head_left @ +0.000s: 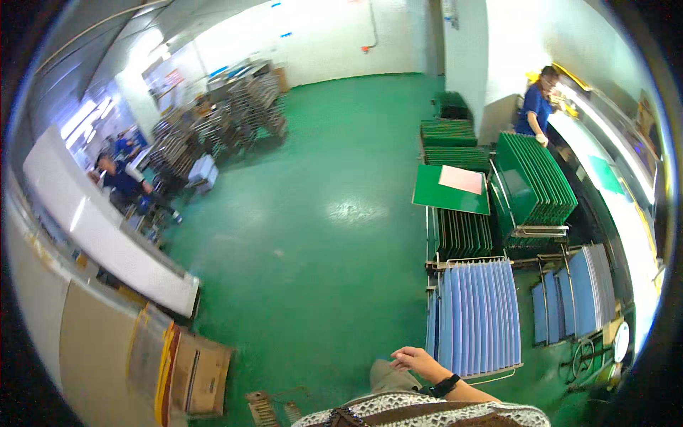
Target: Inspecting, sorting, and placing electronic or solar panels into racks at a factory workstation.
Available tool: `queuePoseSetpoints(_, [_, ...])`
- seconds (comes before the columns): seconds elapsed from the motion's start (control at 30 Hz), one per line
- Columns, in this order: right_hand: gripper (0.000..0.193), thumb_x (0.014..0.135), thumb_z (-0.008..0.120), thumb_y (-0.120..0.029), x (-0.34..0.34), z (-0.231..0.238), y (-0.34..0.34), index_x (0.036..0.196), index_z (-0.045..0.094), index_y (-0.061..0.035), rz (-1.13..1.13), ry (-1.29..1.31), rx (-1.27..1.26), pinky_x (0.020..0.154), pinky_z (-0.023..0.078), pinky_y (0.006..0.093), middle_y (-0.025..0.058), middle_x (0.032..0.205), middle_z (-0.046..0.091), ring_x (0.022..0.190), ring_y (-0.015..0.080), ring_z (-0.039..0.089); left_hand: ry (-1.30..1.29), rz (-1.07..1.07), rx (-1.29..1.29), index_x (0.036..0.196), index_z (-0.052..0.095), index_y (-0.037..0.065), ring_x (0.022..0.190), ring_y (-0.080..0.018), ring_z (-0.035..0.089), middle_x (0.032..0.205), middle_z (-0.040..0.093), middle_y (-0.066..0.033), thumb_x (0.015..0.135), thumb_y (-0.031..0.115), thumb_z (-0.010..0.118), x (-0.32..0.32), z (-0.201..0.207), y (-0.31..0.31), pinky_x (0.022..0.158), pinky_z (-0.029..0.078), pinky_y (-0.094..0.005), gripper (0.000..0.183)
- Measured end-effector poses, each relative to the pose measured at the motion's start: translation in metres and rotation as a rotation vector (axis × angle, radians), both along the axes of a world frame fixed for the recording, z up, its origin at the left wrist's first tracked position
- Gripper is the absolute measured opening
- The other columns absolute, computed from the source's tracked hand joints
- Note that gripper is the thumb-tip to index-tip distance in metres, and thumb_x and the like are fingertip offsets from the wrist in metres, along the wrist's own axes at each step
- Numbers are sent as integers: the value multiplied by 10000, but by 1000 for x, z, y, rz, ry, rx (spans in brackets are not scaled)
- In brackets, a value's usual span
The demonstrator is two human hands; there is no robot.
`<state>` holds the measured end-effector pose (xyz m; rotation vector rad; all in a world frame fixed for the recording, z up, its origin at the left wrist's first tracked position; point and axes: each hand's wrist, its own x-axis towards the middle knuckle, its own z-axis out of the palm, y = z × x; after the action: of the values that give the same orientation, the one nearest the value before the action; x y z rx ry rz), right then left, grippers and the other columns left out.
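My right hand [420,361] hangs in front of my body at the bottom of the head view, with a black watch [445,386] on its wrist. Its fingers point left, loosely bent and slightly apart, and hold nothing that I can see. Just below them is my trouser leg [391,377]. Nearest to this hand, on its right, stands a rack of upright light-blue panels [480,317]. My left hand is out of view.
Green panel racks [533,181] line the right side, with a loose green board [434,188] and a pink sheet [461,179] on top. A co-worker [537,107] stands at a lit bench [594,153]. Cartons [206,373] stand at left, stacked metal racks [242,107] farther back.
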<state>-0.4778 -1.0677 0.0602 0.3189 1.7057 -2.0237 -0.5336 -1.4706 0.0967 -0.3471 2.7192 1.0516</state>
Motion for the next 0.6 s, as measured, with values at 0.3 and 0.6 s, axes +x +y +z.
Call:
queuePoseSetpoints(0.3, [217,874,474,-202,-196,-73,50,995,514,-27,-628,-74,-262,668,504,298,107,857,609,735,189,598,-108,-251,-12,845,588,47,790,-264,558,820,583,-149,681,348,683,-241,-25,26,658,466,-371,355])
queuePoseSetpoints(0.6, [125,815,487,-165,-444,-142,203,870,509,-54,-1058,-138,-96,514,477,301,119,747,599,599,198,576,-187,-302,5,864,585,40,814,-273,557,845,582,-156,654,350,694,-433,-41,52,676,464,-374,389])
